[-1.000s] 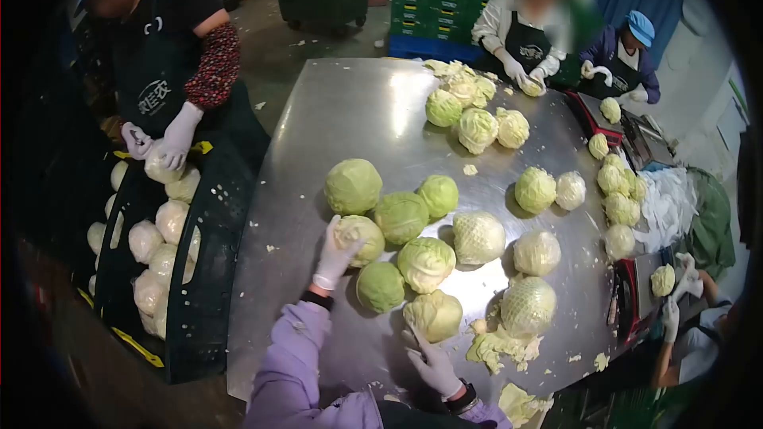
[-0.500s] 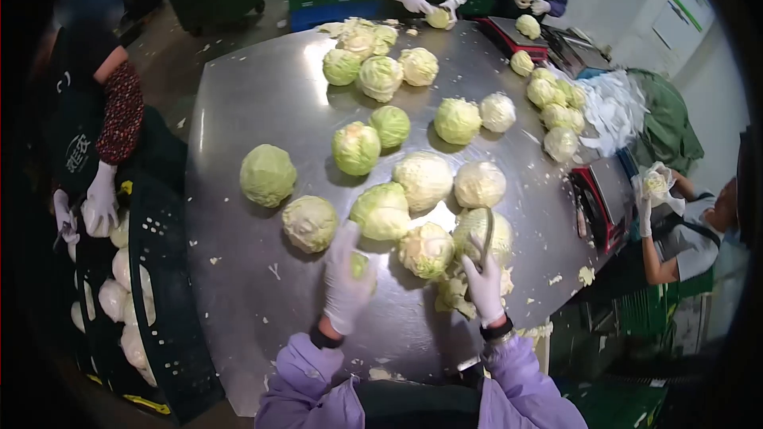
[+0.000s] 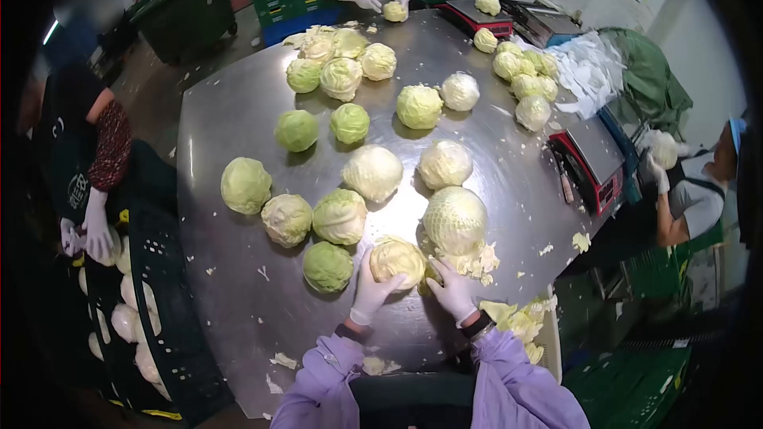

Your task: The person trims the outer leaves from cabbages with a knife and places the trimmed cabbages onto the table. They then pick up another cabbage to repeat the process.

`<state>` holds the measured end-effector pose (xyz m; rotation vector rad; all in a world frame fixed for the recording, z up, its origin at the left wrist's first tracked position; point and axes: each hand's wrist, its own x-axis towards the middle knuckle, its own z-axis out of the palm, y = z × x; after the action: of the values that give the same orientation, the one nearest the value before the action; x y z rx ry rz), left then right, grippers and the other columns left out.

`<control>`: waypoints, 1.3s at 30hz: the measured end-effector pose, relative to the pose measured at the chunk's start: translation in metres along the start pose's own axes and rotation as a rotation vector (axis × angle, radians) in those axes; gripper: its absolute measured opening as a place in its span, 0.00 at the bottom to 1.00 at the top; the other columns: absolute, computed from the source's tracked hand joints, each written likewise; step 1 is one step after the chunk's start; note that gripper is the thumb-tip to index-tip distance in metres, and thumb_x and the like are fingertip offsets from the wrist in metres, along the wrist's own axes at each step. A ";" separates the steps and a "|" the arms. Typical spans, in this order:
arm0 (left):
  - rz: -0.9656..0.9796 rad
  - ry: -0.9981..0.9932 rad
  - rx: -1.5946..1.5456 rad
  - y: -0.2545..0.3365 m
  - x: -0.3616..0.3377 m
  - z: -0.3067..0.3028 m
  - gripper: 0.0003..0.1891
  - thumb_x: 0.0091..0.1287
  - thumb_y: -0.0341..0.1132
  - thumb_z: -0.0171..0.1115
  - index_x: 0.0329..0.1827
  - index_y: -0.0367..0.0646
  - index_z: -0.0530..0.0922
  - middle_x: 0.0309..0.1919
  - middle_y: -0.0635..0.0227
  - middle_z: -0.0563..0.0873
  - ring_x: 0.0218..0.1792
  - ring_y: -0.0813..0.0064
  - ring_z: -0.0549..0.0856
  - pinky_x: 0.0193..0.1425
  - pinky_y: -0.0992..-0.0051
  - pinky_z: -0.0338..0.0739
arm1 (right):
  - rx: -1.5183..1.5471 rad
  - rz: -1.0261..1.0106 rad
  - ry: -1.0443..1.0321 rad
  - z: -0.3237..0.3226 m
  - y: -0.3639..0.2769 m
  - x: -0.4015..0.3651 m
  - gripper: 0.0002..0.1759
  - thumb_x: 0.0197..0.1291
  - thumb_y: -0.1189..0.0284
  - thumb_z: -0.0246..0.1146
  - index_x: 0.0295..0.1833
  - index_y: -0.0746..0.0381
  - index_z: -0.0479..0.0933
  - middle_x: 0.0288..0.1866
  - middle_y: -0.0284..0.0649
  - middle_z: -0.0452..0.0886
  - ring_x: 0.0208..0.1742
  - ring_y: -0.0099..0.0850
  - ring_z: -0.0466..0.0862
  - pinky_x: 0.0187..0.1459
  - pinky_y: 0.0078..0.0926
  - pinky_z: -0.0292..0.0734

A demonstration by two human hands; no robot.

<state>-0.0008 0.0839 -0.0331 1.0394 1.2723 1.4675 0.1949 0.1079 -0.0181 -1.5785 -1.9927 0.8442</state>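
My left hand (image 3: 373, 294) is closed round the left side of a pale cabbage (image 3: 397, 258) near the table's front. At its right side, my right hand (image 3: 451, 290) has curled fingers against a green leaf (image 3: 429, 274); the palm side is hidden, and no knife shows. A green cabbage (image 3: 327, 268) sits just left of my left hand. Behind are a large netted cabbage (image 3: 455, 221), a light green cabbage (image 3: 339, 216) and a whitish cabbage (image 3: 372, 173). Leaf scraps (image 3: 477, 260) lie beyond my right hand.
More cabbages stand farther back on the metal table (image 3: 230, 294). A dark crate (image 3: 171, 310) is at the left, a bin of leaves (image 3: 548, 342) at front right, and a red scale (image 3: 588, 171) at right. Co-workers stand around the table.
The view has shifted. My left hand has moved onto the pale cabbage; the green one beside it now stands free. My right hand has come to its right side, and its curved tool no longer shows.
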 end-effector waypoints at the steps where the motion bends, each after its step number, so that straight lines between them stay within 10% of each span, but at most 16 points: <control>1: -0.001 -0.017 0.011 -0.010 0.000 -0.005 0.44 0.53 0.29 0.75 0.70 0.34 0.56 0.61 0.57 0.71 0.62 0.67 0.72 0.67 0.69 0.69 | 0.012 0.011 0.013 0.000 0.014 -0.005 0.23 0.58 0.68 0.64 0.60 0.63 0.75 0.61 0.53 0.76 0.61 0.48 0.76 0.61 0.36 0.72; 9: -0.502 -0.060 -0.800 -0.019 -0.028 -0.031 0.41 0.61 0.57 0.62 0.73 0.46 0.59 0.69 0.58 0.68 0.68 0.58 0.69 0.71 0.53 0.65 | 0.068 0.302 0.222 -0.063 0.130 -0.141 0.26 0.58 0.73 0.65 0.63 0.67 0.72 0.64 0.52 0.75 0.65 0.41 0.75 0.64 0.30 0.69; 13: -0.447 -0.149 -0.940 0.008 -0.044 -0.015 0.45 0.57 0.56 0.67 0.73 0.46 0.59 0.68 0.59 0.68 0.68 0.59 0.70 0.71 0.55 0.65 | -0.089 0.600 0.344 -0.098 0.197 -0.213 0.24 0.61 0.71 0.63 0.62 0.66 0.72 0.50 0.43 0.81 0.32 0.24 0.81 0.30 0.20 0.78; 20: 0.019 -0.534 -0.082 0.083 -0.053 0.018 0.51 0.47 0.39 0.77 0.74 0.41 0.55 0.69 0.54 0.63 0.70 0.59 0.65 0.73 0.62 0.62 | 1.008 0.430 -0.097 -0.102 -0.022 -0.123 0.28 0.67 0.66 0.58 0.69 0.64 0.63 0.48 0.36 0.80 0.26 0.16 0.77 0.24 0.13 0.71; 23: 0.481 -0.588 0.612 0.122 -0.065 0.021 0.51 0.46 0.41 0.77 0.74 0.42 0.56 0.69 0.47 0.61 0.69 0.48 0.64 0.72 0.59 0.61 | 1.060 0.355 -0.192 -0.088 -0.044 -0.104 0.31 0.68 0.67 0.57 0.73 0.64 0.57 0.47 0.36 0.79 0.26 0.16 0.78 0.25 0.13 0.71; 27: 0.581 -0.722 1.010 0.129 -0.080 0.014 0.45 0.45 0.42 0.75 0.69 0.43 0.66 0.69 0.46 0.62 0.68 0.42 0.64 0.71 0.56 0.62 | 0.944 0.213 -0.331 -0.025 -0.009 -0.100 0.27 0.71 0.68 0.53 0.72 0.63 0.59 0.44 0.33 0.77 0.28 0.16 0.78 0.24 0.12 0.70; 33: 0.371 -0.626 0.820 0.089 -0.096 -0.009 0.50 0.44 0.42 0.79 0.72 0.41 0.61 0.69 0.47 0.63 0.69 0.48 0.65 0.72 0.60 0.61 | 1.526 0.538 -0.373 0.014 0.001 -0.121 0.26 0.75 0.56 0.46 0.65 0.66 0.66 0.54 0.37 0.79 0.52 0.25 0.79 0.51 0.21 0.75; 35: 0.270 -0.473 0.712 0.070 -0.108 -0.011 0.53 0.44 0.41 0.80 0.74 0.39 0.58 0.69 0.47 0.63 0.69 0.51 0.65 0.72 0.61 0.61 | 1.440 0.535 -0.329 0.019 0.008 -0.127 0.29 0.74 0.52 0.44 0.63 0.66 0.68 0.51 0.37 0.80 0.45 0.24 0.82 0.43 0.21 0.78; 37: -0.269 -0.298 -0.036 0.057 -0.121 -0.002 0.50 0.49 0.42 0.79 0.72 0.36 0.58 0.67 0.47 0.66 0.69 0.55 0.67 0.70 0.63 0.64 | 1.320 0.623 -0.437 0.019 0.020 -0.130 0.29 0.72 0.50 0.48 0.61 0.66 0.69 0.46 0.37 0.81 0.34 0.22 0.83 0.33 0.19 0.78; 39: -0.264 -0.266 -0.033 0.059 -0.125 0.003 0.52 0.49 0.44 0.79 0.73 0.36 0.56 0.67 0.48 0.65 0.68 0.56 0.68 0.69 0.64 0.66 | 1.249 0.660 -0.463 0.018 0.019 -0.132 0.27 0.71 0.52 0.51 0.59 0.65 0.69 0.43 0.36 0.81 0.30 0.22 0.82 0.29 0.18 0.77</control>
<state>0.0261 -0.0403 0.0216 0.9680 1.1413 1.1075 0.2266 -0.0207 -0.0413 -1.2110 -0.6384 2.2521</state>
